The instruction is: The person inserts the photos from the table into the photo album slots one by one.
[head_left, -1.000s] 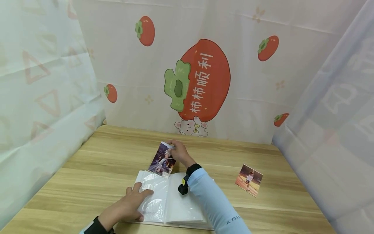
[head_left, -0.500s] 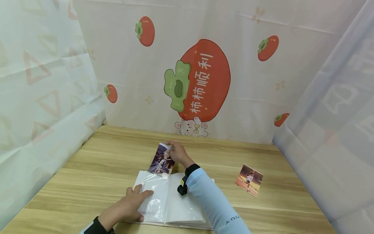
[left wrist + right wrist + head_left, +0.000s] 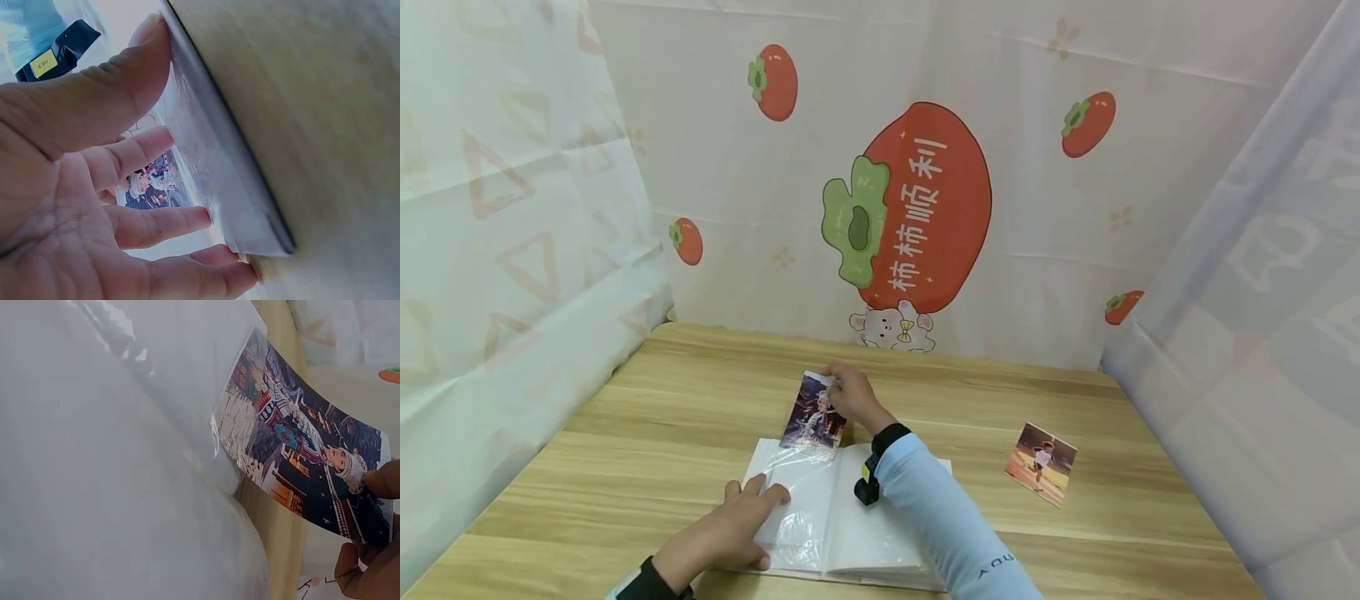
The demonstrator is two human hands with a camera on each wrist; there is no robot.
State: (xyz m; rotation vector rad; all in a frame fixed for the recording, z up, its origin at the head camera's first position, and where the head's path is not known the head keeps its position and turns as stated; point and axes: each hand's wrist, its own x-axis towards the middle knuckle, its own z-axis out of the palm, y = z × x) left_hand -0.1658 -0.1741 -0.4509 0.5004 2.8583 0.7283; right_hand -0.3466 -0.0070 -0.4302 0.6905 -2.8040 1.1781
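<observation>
The right hand [image 3: 856, 398] pinches one photo [image 3: 811, 412] in a closed grip, foot at the single album's [image 3: 853, 533] far edge, mid-bench [image 3: 625, 467]. The left hand [image 3: 730, 525], fingers spread, touches the album; the second photo [image 3: 1041, 464] lies toward the bench's right edge.

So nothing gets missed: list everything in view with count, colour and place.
Open photo album: one, white, front centre
Costume photo: one, dark purple, at the album's upper left
Runner photo: one, orange-brown, right of the album
Wood-grain tabletop: one, yellowish, under the album
Persimmon-print backdrop: one, whitish, behind the tabletop
Side sheets: two, pale, flanking the tabletop
Wrist camera: one clearly seen, black, over the album
Wristbands: two, black, one each side
Sleeves: two, light blue, one each side
Left hand: one, bare, on the album
Right hand: one, bare, pinching the costume photo
</observation>
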